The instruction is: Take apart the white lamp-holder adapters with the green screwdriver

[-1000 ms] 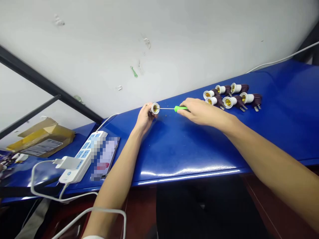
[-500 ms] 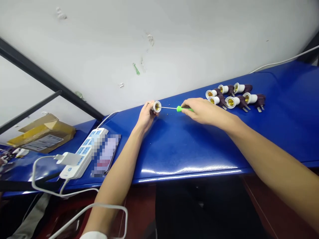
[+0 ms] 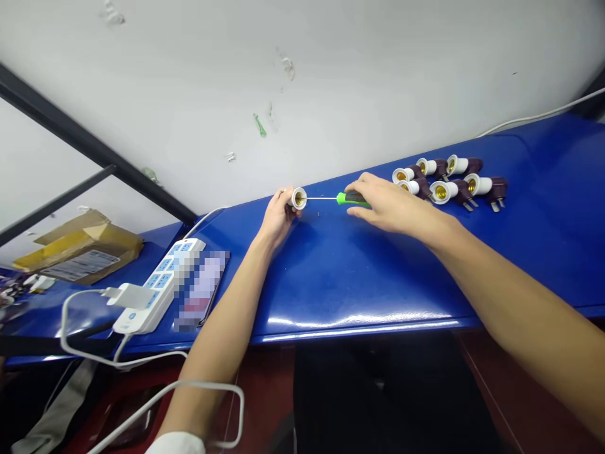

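Observation:
My left hand (image 3: 277, 217) is closed around a lamp socket (image 3: 299, 198), its white collar and brass-coloured thread facing right. The dark body of the socket is mostly hidden by my fingers. A screwdriver (image 3: 347, 198) with a green and black handle lies level, its thin shaft reaching into the socket's mouth; the tip is hidden inside. My right hand (image 3: 380, 205) holds the handle loosely, thumb below and fingers above it. To the right of that hand lie several more lamp sockets (image 3: 442, 192), white with dark brown plug ends and metal prongs.
A white power strip (image 3: 161, 287) with a charger (image 3: 130, 295) plugged in stands at the left, beside a phone (image 3: 205, 290). Farther left are an open cardboard box (image 3: 89, 249) and a black frame post (image 3: 94, 142). A white cable (image 3: 203, 384) crosses over my left forearm. The wall (image 3: 354, 82) borders the blue table (image 3: 359, 284).
My right fingers have loosened and shifted on the screwdriver handle, so more of its black part shows. The shaft stays in the socket. My left hand keeps its hold; the view has shifted slightly.

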{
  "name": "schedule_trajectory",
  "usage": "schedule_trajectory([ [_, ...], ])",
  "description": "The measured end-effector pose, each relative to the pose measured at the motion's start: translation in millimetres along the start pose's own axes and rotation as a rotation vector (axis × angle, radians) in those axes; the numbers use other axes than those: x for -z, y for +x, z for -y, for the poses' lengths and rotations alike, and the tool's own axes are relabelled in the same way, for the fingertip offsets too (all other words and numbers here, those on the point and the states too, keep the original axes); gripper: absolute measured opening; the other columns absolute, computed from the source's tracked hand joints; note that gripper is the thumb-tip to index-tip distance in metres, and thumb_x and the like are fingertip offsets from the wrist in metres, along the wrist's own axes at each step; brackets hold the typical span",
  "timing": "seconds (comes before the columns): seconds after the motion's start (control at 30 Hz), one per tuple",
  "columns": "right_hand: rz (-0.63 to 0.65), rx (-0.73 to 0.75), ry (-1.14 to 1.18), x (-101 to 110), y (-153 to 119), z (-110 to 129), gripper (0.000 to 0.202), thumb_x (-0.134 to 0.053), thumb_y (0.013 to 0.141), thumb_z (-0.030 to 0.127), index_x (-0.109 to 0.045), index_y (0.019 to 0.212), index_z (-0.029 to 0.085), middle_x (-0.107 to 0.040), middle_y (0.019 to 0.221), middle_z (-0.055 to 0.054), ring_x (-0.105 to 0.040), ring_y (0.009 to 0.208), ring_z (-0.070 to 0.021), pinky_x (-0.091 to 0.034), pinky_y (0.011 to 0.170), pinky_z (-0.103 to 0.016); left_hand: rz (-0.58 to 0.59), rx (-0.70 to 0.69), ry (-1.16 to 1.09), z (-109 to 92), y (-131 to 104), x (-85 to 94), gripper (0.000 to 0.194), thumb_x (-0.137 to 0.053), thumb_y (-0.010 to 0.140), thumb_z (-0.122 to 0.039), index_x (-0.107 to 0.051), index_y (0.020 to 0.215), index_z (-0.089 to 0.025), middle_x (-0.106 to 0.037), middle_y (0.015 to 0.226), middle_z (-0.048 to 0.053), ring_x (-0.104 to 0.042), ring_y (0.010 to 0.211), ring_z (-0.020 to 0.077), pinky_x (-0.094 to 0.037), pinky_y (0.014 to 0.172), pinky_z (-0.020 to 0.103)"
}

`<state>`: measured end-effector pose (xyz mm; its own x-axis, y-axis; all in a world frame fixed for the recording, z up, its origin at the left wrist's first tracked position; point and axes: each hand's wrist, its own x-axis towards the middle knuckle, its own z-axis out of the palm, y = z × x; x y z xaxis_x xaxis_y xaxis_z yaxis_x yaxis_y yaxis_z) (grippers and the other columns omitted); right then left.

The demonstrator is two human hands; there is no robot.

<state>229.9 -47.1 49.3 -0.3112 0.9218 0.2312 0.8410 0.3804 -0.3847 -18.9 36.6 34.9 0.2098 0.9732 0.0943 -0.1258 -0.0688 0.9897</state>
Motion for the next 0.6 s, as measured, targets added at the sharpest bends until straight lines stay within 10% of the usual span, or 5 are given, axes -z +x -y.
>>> schedule_trajectory([
  [0.6, -0.007, -0.028, 0.062, -0.2, -0.2, -3.5, 0.027, -0.054, 0.099, 0.026, -0.069, 0.121, 0.020, -0.073, 0.126, -0.014, -0.068, 0.116, -0.0322, -0.051, 0.099, -0.044, 0.009, -0.002, -0.012, 2.3, 0.4, 0.7, 0.026, -0.073, 0.093, -0.032, -0.059, 0.075, -0.019, -0.054, 0.066, -0.002, -0.052, 0.057, 0.0105, -0.044, 0.056, 0.024],
])
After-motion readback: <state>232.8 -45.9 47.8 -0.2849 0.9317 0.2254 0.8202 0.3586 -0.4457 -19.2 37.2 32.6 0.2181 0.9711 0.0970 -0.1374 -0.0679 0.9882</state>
